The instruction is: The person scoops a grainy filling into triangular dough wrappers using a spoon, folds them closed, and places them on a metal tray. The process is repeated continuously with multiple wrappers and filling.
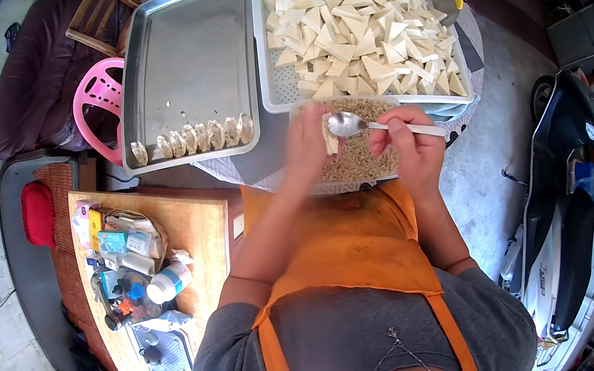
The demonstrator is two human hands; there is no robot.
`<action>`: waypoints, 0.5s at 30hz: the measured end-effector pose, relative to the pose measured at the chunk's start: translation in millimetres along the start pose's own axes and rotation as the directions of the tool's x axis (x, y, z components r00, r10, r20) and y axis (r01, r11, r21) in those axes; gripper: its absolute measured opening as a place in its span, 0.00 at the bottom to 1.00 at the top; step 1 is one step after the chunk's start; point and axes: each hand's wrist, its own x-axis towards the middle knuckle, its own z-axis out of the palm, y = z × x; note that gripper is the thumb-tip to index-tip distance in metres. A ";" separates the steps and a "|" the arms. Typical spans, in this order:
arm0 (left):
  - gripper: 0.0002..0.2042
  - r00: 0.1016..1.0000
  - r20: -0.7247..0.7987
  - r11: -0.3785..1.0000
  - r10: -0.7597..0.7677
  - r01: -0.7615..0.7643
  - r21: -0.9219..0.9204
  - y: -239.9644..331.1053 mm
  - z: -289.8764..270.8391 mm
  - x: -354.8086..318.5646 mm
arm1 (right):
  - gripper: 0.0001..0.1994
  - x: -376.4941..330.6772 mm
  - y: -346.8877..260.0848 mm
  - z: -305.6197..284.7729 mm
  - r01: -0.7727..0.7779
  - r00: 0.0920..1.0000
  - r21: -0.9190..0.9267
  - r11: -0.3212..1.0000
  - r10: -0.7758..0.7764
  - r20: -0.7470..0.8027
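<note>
I cannot make out much of the pale tofu piece [330, 136] in my left hand [308, 143]: the curled fingers cover most of it, leaving one narrow edge showing, which runs roughly up and down in the view. My right hand [408, 143] pinches the shiny metal spoon [365, 125] between thumb and fingertips; its long axis lies almost level, bowl pointing left toward the tofu, white handle trailing right. Both sit above the clear container of brown minced filling [358, 152], whose near rim my wrists hide. Beyond lie the white basket of cut tofu triangles [271, 73] and the steel tray [191, 55] holding a row of stuffed pieces [193, 138].
</note>
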 end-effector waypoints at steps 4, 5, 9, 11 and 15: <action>0.30 0.994 0.097 0.998 0.055 -0.057 0.023 4.3 -3.2 2.4 | 0.06 -2.1 3.6 0.2 -0.031 0.999 0.006 0.999 0.031 0.018; 0.29 0.992 0.111 0.998 0.059 -0.062 0.018 2.3 -6.3 3.8 | 0.06 -3.9 4.0 -2.2 -0.062 0.998 0.007 0.998 0.062 0.032; 0.29 0.996 0.077 0.999 0.041 -0.038 -0.029 3.1 -3.8 1.9 | 0.07 -2.3 6.4 -2.4 -0.078 0.997 0.039 0.996 0.077 0.021; 0.31 0.994 0.084 0.997 0.073 -0.076 0.033 1.5 -5.1 5.1 | 0.07 -4.0 6.8 -3.6 -0.080 0.995 -0.021 0.997 0.081 0.064; 0.30 0.984 0.161 0.994 0.080 -0.066 -0.088 0.4 -14.5 9.6 | 0.06 -3.5 9.1 -10.3 -0.167 0.984 0.119 0.979 0.173 -0.040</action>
